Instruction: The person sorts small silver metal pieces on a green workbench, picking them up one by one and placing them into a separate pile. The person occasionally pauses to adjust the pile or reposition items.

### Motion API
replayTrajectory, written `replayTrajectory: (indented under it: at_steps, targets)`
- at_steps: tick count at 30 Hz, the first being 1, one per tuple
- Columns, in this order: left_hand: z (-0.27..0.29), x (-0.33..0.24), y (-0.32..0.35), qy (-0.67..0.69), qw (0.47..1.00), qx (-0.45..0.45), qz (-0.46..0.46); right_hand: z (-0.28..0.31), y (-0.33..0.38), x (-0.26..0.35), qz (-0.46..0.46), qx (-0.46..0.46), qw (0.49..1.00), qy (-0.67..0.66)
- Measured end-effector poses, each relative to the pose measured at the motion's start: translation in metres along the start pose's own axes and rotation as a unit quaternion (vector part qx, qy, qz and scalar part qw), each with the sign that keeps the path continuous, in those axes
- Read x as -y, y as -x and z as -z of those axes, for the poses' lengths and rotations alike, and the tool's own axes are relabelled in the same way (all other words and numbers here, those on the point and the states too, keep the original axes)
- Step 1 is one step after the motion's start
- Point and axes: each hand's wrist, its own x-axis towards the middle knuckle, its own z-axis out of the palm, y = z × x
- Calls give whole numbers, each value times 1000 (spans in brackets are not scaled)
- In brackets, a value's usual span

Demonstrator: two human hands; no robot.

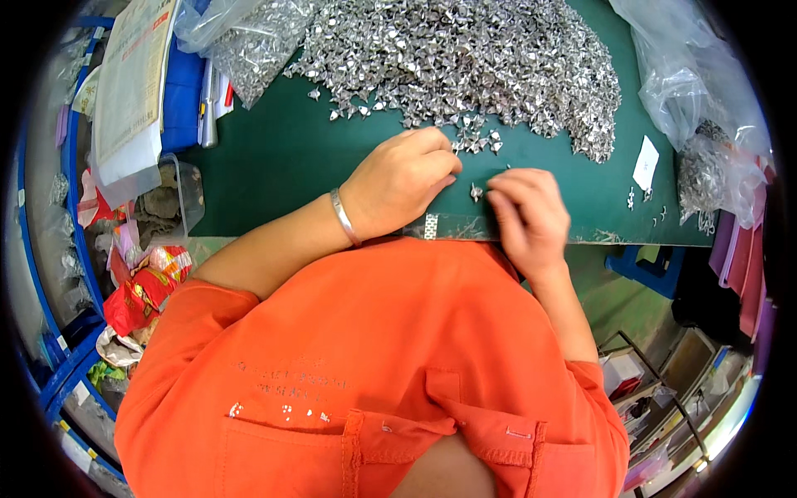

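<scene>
My left hand (400, 183), with a silver bangle (342, 217) at its wrist, is at the near edge of a large heap of small silver metal pieces (465, 58). Its fingers are curled in a closed pinch, and whatever they hold is hidden. To its right my right hand (531, 217) hovers over the near table edge, fingers bent toward the thumb and slightly blurred; what it grips, if anything, cannot be made out. One loose metal piece (476, 192) lies between the two hands. A few more pieces (473, 141) lie just beyond the left fingertips.
The green table (274, 158) ends close to my body. Clear plastic bags of metal parts (706, 170) stand at right, beside a white paper slip (645, 163). At left are a bag of pieces (257, 62), papers (133, 83) and a plastic tub (189, 195).
</scene>
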Motion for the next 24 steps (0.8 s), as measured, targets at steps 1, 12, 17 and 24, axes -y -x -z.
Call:
replayTrajectory:
  at_steps: [1,12,17,24]
  targets:
    - [2,0,0,13,1000,-1,13,9,-2,-1,-43,-28,999,13]
    - [16,3,1,56,995,-16,75,0,0,-6,-78,-40,993,76]
    - [25,6,1,39,994,-29,99,-4,-4,-12,-41,-38,997,52]
    - [15,-1,-1,63,995,12,76,1,-4,-3,-17,36,999,-38]
